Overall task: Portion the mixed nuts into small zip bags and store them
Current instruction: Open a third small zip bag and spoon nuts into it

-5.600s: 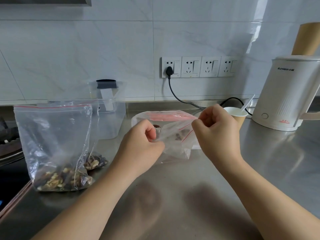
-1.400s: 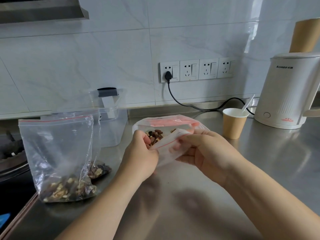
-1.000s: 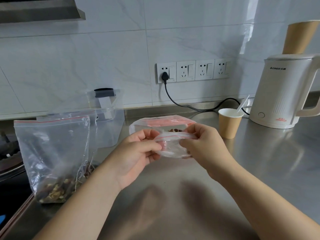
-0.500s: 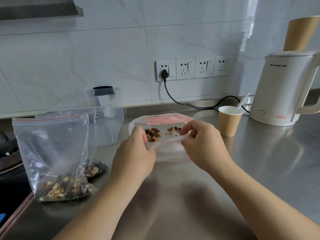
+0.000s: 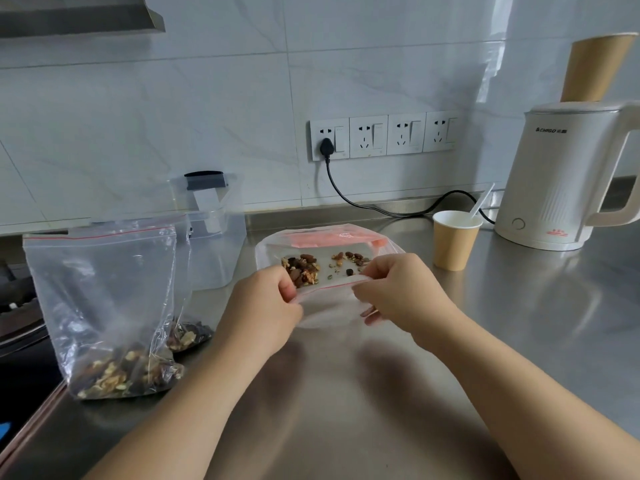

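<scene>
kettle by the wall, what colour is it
The kettle is cream white with small red marks near its base, seen in the head view.

left hand [image 5: 265, 306]: curled, pinching | right hand [image 5: 403, 294]: curled, pinching

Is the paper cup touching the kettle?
Apart. The head view shows a strip of bare counter between the paper cup and the kettle.
</scene>
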